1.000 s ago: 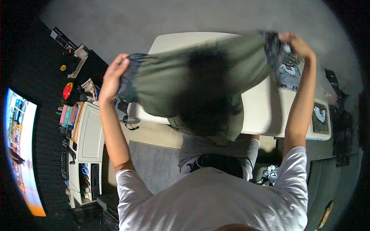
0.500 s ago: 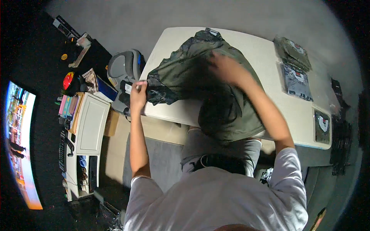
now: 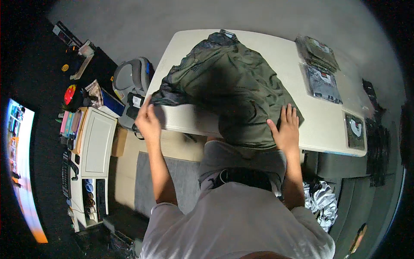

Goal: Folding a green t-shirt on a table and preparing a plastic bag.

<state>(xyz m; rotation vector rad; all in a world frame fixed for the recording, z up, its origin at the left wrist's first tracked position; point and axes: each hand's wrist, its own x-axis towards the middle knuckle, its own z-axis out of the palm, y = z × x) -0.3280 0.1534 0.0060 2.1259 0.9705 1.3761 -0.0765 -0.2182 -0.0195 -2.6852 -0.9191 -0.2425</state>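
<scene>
The green garment (image 3: 252,77) lies rumpled on the white table (image 3: 276,54), looks light, soft and floppy, so I'd grab the dark cuff (image 3: 167,96) or near edge. Right hand (image 3: 286,131) is spread flat on it, gripping nothing; left hand (image 3: 148,121) is half-curled by the cuff, can't tell if pinching.

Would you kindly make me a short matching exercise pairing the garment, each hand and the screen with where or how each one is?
1. Green garment
2. Left hand
3. Right hand
4. Screen

A. Laid palm-down on the green cloth
B. Lit, at the picture's far left
C. Rumpled across the white table
D. At the cloth's dark left end

Pairs: 1-C, 2-D, 3-A, 4-B
</scene>
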